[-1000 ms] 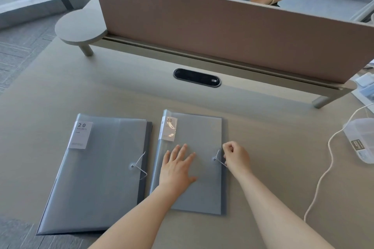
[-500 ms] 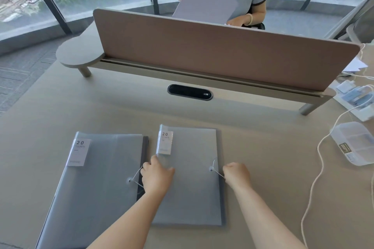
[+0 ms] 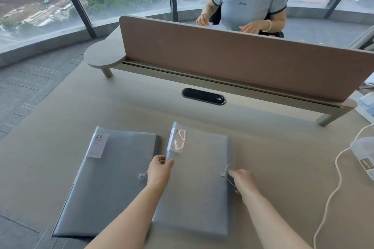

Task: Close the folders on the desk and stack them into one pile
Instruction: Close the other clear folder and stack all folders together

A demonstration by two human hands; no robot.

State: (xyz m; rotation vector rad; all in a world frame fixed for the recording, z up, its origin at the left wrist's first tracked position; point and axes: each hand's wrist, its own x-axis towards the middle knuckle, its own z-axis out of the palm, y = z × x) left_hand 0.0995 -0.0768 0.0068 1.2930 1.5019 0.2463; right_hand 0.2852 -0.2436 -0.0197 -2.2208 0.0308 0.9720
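Observation:
Two grey translucent folders lie closed side by side on the beige desk (image 3: 273, 147). The left folder (image 3: 109, 178) is flat, with a white "20" label at its top left and an elastic loop on its right side. The right folder (image 3: 198, 188) is gripped at both sides and its left edge looks slightly raised. My left hand (image 3: 159, 172) pinches its left edge. My right hand (image 3: 242, 183) grips its right edge next to the elastic cord button.
A pink-brown divider panel (image 3: 232, 62) on a raised shelf spans the back of the desk, with a person seated behind it. A black cable port (image 3: 203, 99) sits in the desk. A white cable (image 3: 332, 194) and a clear plastic box (image 3: 364, 157) lie at the right.
My left hand moved from resting flat on the right folder to its left edge and gripped it. My right hand shifted from the cord to the folder's right edge. The camera tilted upward.

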